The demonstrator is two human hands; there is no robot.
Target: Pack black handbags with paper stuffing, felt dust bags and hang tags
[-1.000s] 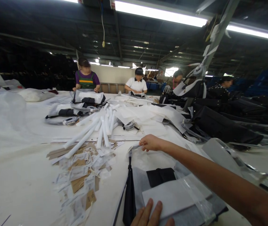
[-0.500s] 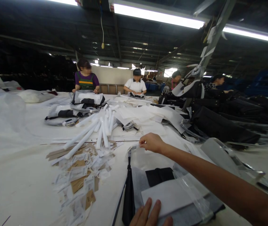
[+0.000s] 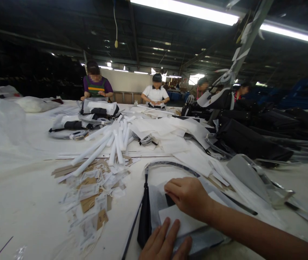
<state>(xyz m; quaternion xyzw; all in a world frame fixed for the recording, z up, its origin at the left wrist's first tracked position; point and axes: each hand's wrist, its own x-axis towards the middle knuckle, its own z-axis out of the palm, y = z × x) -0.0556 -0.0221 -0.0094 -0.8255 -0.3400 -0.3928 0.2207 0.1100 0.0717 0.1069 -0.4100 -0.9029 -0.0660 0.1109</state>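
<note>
A black bag lies on the white table in front of me, with translucent wrapping and a white sheet over it. Its plastic-covered strap arches along the far side. My left hand rests on the sheet's near edge, fingers spread. Above the bag's middle is my right hand, its fingers pressed together over a black patch; whatever they hold is hidden.
Tags in clear packets and white foam tubes lie left of the bag. White sheets spread beyond it. Black bags are piled at right. Several people work across the table, one in a white shirt.
My right hand has come down and nearer, from the strap's end to over the bag. The strap now curves over to the right. My left hand still rests on the sheet.
</note>
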